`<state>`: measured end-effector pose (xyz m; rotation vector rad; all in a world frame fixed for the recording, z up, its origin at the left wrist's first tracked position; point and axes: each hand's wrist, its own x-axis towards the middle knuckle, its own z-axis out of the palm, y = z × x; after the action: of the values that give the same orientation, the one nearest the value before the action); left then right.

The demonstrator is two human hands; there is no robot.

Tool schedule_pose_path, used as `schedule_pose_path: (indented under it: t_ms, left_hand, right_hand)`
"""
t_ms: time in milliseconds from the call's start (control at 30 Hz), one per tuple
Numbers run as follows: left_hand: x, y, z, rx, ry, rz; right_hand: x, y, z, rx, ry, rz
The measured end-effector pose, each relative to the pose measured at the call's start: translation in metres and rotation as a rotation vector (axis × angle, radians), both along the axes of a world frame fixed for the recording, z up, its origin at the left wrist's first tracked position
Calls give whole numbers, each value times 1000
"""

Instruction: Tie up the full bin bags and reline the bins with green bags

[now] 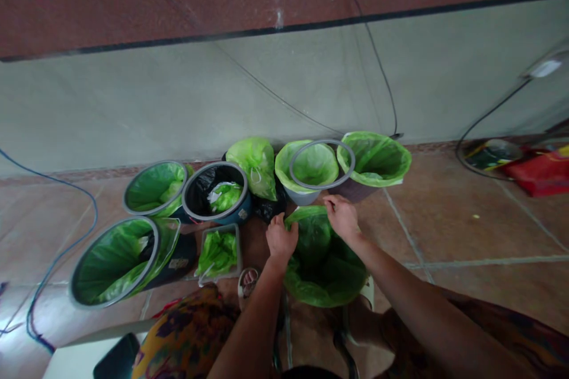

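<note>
Both my hands reach forward to a bin lined with a green plastic bag [322,269] on the floor in front of me. My left hand [281,238] is closed on the bag's far-left rim. At the far-right rim my right hand [341,216] pinches the bag's edge. The bag is draped over the bin's rim, hiding the bin itself. Just beyond it stands a grey bin [306,174] with a green liner and a loose grey ring [322,164] lying across its top.
Several more green-lined bins stand along the wall: one at right [376,161], a black-lined one [217,192], two at left [155,188] [118,260]. A small tray of green bags [219,253] and a tied green bag [258,166] sit between them. Cables cross the floor and wall.
</note>
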<state>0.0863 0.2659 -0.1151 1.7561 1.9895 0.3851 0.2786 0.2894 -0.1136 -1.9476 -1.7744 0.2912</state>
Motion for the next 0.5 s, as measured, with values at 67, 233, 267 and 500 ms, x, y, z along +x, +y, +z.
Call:
schedule_pose_path:
  t_ms: [67, 233, 267, 500]
  left_hand:
    - [6, 13, -1, 45, -46, -93]
    - [13, 37, -12, -42, 25, -350]
    - [13, 39, -14, -75, 60, -393]
    - [12, 39, -20, -197, 292, -429]
  right_hand:
    - [13, 9, -3, -64, 39, 4]
    - [31, 14, -25, -316, 160, 160]
    - [31, 12, -30, -343, 145, 197]
    - [24, 1, -44, -466, -108, 160]
